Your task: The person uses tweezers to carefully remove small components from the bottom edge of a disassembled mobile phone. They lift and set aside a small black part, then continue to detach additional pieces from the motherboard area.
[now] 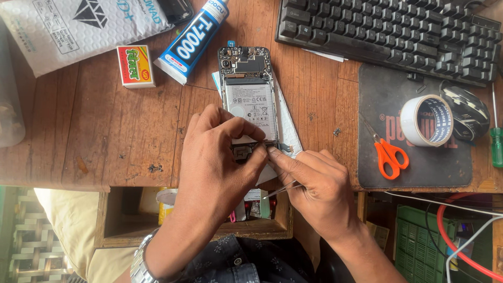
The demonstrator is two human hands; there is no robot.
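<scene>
Right, opened phone [249, 99] lies back-up, roughly mid-desk, w/ rear cover off: flat pale battery fills the middle, dark circuit board & camera module at the far end, thin metal frame round the edge. It sits on a white padded sheet [290, 133], which lies on the worn wooden desk [94, 131], grain rough & scratched.

Left hand [215, 167] comes in from below, wrist bent, palm down over the phone's near end; fingers curled, thumb & forefinger pressed tog. on the lower edge of the phone, pinning it. Metal watch [140, 264] on that wrist.

Right hand [314, 186] lies just beside it, knuckles up, fingertips meeting the left's at the phone's bottom edge. It pinches slim metal tweezers [283, 189], whose shaft runs back under the palm; tips hidden behind the fingers.

Around: glue tube [194, 39], blue/white, soft plastic, lying slantwise far left of phone; small matchbox [135, 65], red/yellow, beside it; white bubble mailer [78, 29] at top left. Black keyboard [387, 36] top right. On the dark mat [414, 167]: tape roll [427, 120], orange-handled scissors [389, 154], black mouse [469, 112]. Green-handled screwdriver [496, 141] at far right edge.
</scene>
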